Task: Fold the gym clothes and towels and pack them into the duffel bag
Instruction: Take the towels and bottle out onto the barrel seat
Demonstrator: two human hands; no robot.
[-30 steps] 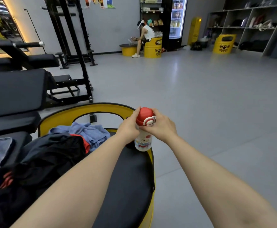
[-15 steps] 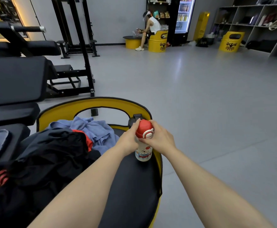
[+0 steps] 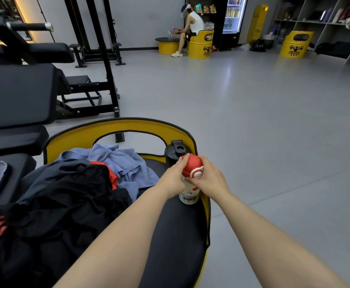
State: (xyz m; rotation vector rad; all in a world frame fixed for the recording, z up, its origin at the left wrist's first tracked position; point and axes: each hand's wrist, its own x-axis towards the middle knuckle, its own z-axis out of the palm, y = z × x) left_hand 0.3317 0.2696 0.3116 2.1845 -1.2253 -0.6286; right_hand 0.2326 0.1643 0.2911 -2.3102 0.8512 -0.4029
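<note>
Since a second ago the black shaker (image 3: 176,151) behind has come into sight. Clothes pile (image 3: 66,190), black and blue, lies unfolded on the seat (image 3: 170,235): soft, light, take by hems. Bottle (image 3: 189,191) upright at seat edge: rigid, smooth. Left hand (image 3: 173,179) wraps its neck, right hand (image 3: 208,179) clasps the red cap (image 3: 191,168).

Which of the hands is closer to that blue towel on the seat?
Left. The left hand grips the bottle on the side facing the blue towel, just right of its edge. The right hand holds the bottle's far side, farther from it.
</note>
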